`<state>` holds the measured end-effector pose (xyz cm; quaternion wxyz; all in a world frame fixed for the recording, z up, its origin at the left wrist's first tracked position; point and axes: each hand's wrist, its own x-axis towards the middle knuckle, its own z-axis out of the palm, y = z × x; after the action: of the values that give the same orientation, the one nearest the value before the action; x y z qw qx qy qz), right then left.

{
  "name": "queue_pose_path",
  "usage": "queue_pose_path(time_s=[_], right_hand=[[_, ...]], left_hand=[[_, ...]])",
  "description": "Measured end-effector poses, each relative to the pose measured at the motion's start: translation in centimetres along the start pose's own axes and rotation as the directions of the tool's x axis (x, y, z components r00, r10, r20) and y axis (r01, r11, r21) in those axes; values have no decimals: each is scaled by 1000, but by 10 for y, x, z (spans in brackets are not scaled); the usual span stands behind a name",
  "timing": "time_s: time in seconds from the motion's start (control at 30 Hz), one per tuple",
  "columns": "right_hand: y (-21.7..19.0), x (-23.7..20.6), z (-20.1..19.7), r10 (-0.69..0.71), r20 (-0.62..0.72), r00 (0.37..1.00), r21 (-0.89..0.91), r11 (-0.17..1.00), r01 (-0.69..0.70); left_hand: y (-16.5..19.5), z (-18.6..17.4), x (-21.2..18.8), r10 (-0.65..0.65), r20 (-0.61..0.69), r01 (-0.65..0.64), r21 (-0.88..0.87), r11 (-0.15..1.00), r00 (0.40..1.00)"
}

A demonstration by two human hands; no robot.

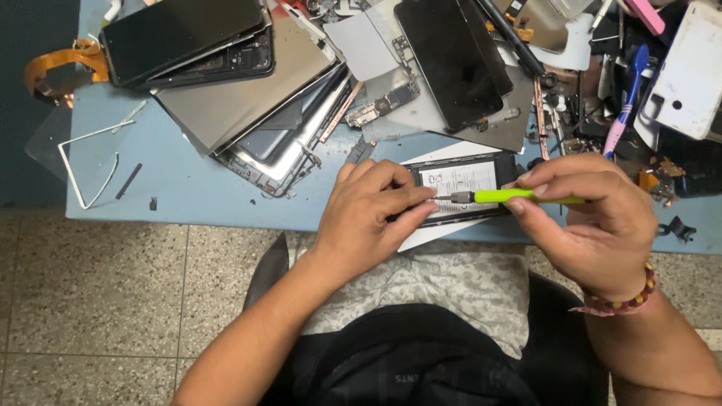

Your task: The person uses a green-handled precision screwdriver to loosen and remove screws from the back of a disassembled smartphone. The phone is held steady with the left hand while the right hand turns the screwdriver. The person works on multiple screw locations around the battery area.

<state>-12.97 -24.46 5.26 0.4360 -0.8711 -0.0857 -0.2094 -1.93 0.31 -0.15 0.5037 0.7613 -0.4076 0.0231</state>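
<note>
- Low in the middle of the frame you see the person's lap, with a grey patterned cloth (444, 289) lying over dark clothes.
- Just above it, left of the middle, is the left hand (368, 218). Its fingers (410, 201) are bent and press down on the left end of an opened black phone with a white sticker on its flat battery (462, 189).
- The right hand (594, 218) is right of the middle. Its fingers (541, 177) are shut tight around a thin screwdriver with a bright green plastic handle (519, 196).
- The screwdriver lies flat, pointing left across the frame. Its small metal tip sits at the left fingertips, over the phone.
- The phone lies long side left to right, at the near edge of the blue tabletop (195, 188). It is between the two hands. The left hand touches it; the right hand reaches it only with the tool.
- Farther up, at the upper left, is a pile of dark phone screens and grey metal backs (226, 83).
- At the upper right are a pink and blue toothbrush (628, 98) and a white phone cover (688, 71) among more loose parts.
</note>
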Motion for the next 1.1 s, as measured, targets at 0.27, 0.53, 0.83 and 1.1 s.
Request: queue_pose_path(time_s=[0.27, 0.53, 0.83, 1.1], right_hand=[[-1, 3, 3, 4, 23, 1000, 30, 1000, -4], [-2, 3, 11, 163, -47, 985, 240, 960, -148], [19, -11, 9, 88, -20, 996, 137, 987, -84], [25, -3, 4, 63, -24, 998, 160, 985, -59]], left_hand=[[1, 1, 0, -29, 1, 29, -4, 1000, 1000], [3, 1, 0, -45, 6, 45, 46, 998, 999], [6, 3, 1, -58, -13, 59, 82, 995, 998], [6, 2, 2, -75, -8, 76, 69, 995, 997]])
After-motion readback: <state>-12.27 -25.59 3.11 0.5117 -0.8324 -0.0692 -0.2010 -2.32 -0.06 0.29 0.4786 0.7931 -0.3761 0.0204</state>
